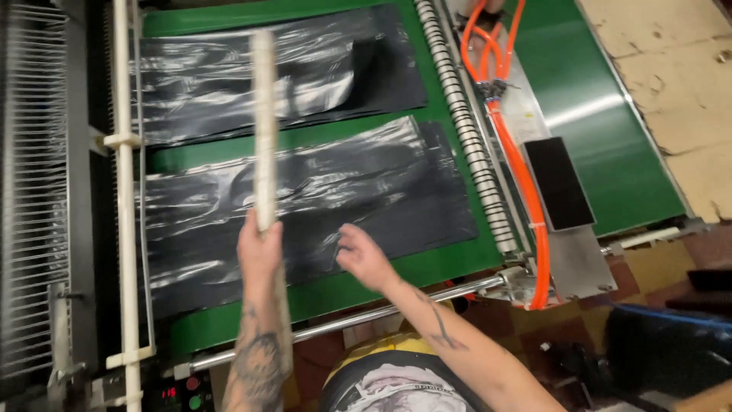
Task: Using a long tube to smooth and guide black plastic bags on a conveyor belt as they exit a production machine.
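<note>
My left hand (258, 250) grips a long pale stick (264, 126) that points away from me across a green machine table (442, 267). My right hand (364, 255) rests with its fingers on the near edge of a stack of shiny black plastic bags (366, 191). A second stack of black bags (221, 76) lies farther back on the same table. The stick crosses over both stacks.
A white bar (124, 191) and a wire rack (34, 191) run along the left. A ribbed roller (465, 130), orange hoses (526, 191) and a black pad (559, 183) sit to the right. A metal rail (366, 317) edges the near side. Red and green buttons (194, 391) are at the bottom left.
</note>
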